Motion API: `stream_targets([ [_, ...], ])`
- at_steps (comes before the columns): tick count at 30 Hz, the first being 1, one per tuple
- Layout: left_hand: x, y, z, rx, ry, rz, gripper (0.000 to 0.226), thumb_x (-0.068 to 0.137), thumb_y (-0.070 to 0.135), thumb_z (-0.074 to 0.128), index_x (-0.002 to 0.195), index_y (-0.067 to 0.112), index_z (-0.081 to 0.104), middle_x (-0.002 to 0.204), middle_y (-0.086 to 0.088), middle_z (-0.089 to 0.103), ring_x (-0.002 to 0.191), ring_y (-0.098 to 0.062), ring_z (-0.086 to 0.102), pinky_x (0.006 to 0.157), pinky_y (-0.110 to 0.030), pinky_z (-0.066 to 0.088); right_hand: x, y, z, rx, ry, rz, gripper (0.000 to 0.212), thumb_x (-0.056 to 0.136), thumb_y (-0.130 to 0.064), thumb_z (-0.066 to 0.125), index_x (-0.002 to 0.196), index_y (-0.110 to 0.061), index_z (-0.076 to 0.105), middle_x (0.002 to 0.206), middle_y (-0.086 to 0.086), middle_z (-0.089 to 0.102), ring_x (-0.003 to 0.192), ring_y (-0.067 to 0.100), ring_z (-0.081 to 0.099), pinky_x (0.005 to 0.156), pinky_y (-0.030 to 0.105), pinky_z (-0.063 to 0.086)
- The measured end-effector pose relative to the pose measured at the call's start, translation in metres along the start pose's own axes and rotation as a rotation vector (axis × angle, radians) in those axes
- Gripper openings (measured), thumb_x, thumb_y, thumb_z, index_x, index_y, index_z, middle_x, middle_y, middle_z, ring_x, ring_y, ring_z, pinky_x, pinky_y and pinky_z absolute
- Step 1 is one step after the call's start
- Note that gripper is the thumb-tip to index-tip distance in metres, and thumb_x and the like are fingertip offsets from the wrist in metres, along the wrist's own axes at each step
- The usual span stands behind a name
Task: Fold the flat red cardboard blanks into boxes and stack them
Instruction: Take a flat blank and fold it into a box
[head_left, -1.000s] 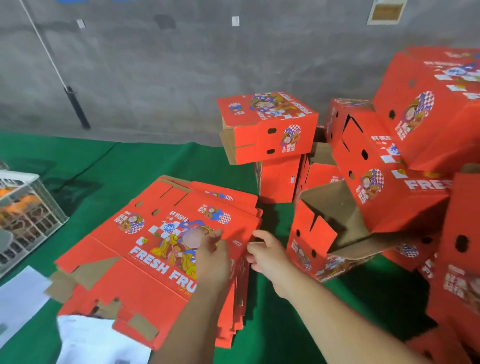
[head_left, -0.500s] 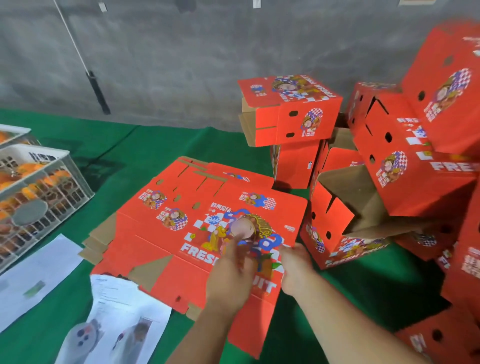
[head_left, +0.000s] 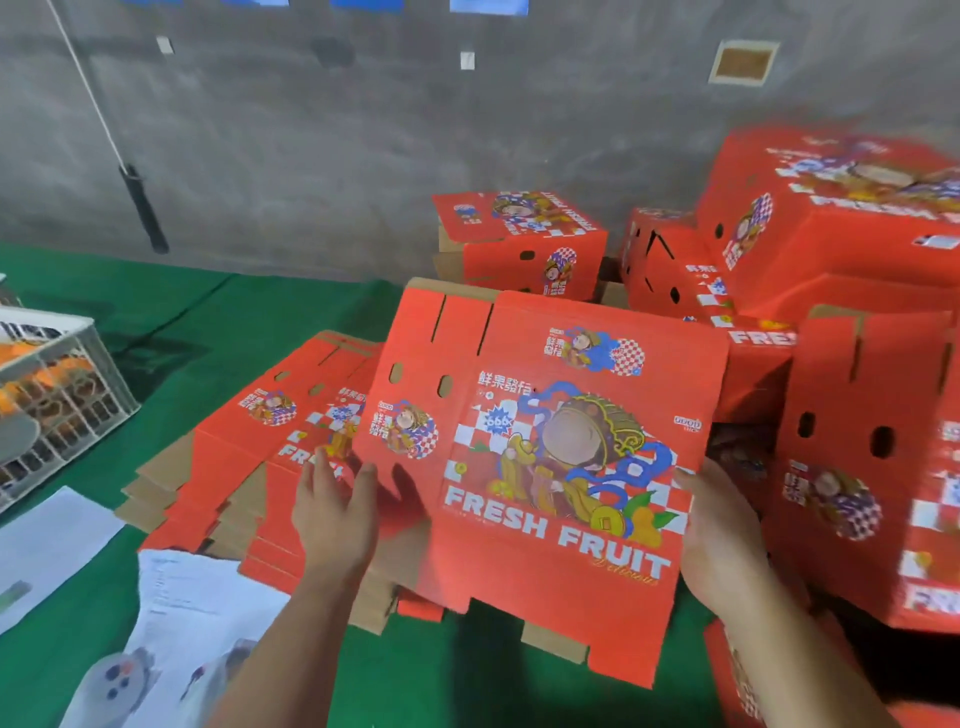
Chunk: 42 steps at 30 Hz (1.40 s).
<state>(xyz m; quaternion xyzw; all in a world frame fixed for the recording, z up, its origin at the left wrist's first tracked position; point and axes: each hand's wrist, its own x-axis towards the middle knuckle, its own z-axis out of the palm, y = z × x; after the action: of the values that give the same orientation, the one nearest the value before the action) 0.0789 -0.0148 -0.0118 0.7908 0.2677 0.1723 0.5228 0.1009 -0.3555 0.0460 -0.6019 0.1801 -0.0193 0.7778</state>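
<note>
I hold one flat red cardboard blank (head_left: 545, 467) printed "FRESH FRUIT", tilted up toward me above the table. My left hand (head_left: 332, 514) grips its lower left edge with the fingers spread on the printed face. My right hand (head_left: 722, 535) clasps its right edge. Below and to the left, the stack of flat red blanks (head_left: 260, 447) lies on the green cloth. Folded red boxes are piled behind and to the right: one box (head_left: 524, 244) at the back, a large box (head_left: 841, 223) high on the right, another box (head_left: 872, 457) close by my right hand.
A white plastic crate (head_left: 52, 395) holding orange fruit stands at the left edge. White paper sheets (head_left: 182, 618) lie on the green cloth (head_left: 171, 322) near me. A grey concrete wall (head_left: 311, 145) closes the back, with a black-handled pole (head_left: 140, 208) leaning on it.
The top blank has come off the stack and now tilts up in both hands. My right hand moved out to its right edge, and my left to its left edge.
</note>
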Motion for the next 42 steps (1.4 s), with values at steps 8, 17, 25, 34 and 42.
stream_targets([
  [8, -0.024, 0.024, 0.014, -0.275, -0.179, 0.007, 0.07, 0.095, 0.061, 0.049, 0.158, 0.032, 0.04, 0.163, 0.001, 0.036, 0.144, -0.013, 0.036, 0.118, -0.04, 0.029, -0.012, -0.004, -0.06, -0.001, 0.131, 0.002, 0.016, 0.097, -0.016, 0.052, 0.085, -0.015, 0.062, 0.057, -0.007, 0.069, 0.049, 0.007, 0.066, 0.045, 0.021, 0.053],
  [17, -0.058, 0.049, 0.027, -0.398, -0.306, -0.189, 0.082, 0.077, 0.09, 0.037, 0.141, 0.042, 0.057, 0.157, 0.006, 0.048, 0.146, -0.018, 0.042, 0.123, -0.055, 0.026, -0.012, -0.012, -0.062, 0.18, 0.215, 0.001, 0.05, 0.086, -0.064, 0.055, 0.11, -0.025, 0.077, 0.109, 0.005, 0.079, 0.095, 0.032, 0.077, 0.089, 0.046, 0.057],
  [25, -0.092, 0.064, 0.057, -0.466, -0.39, -0.286, 0.082, 0.088, 0.085, 0.035, 0.133, 0.025, 0.067, 0.134, -0.013, 0.067, 0.125, -0.034, 0.063, 0.112, -0.058, 0.045, -0.023, -0.003, -0.043, 0.193, 0.154, 0.027, 0.05, 0.097, -0.063, 0.049, 0.112, -0.024, 0.076, 0.106, 0.005, 0.079, 0.088, 0.027, 0.078, 0.079, 0.042, 0.056],
  [34, -0.092, 0.062, 0.047, -0.606, -0.453, -0.375, 0.051, 0.098, 0.07, 0.045, 0.119, 0.03, 0.07, 0.098, 0.003, 0.081, 0.072, -0.012, 0.078, 0.045, -0.027, 0.055, -0.046, 0.019, -0.055, 0.077, 0.103, -0.071, 0.054, 0.086, -0.071, 0.06, 0.127, -0.037, 0.068, 0.125, -0.003, 0.074, 0.116, 0.027, 0.07, 0.104, 0.061, 0.05],
  [42, -0.101, 0.077, 0.027, -0.66, -0.551, -0.228, 0.081, 0.076, 0.09, 0.058, 0.14, 0.039, 0.057, 0.124, -0.006, 0.075, 0.111, -0.029, 0.074, 0.098, -0.056, 0.056, -0.047, -0.008, -0.045, -0.008, 0.173, -0.087, 0.04, 0.089, -0.068, 0.056, 0.111, -0.038, 0.07, 0.108, -0.002, 0.078, 0.095, 0.027, 0.077, 0.089, 0.056, 0.059],
])
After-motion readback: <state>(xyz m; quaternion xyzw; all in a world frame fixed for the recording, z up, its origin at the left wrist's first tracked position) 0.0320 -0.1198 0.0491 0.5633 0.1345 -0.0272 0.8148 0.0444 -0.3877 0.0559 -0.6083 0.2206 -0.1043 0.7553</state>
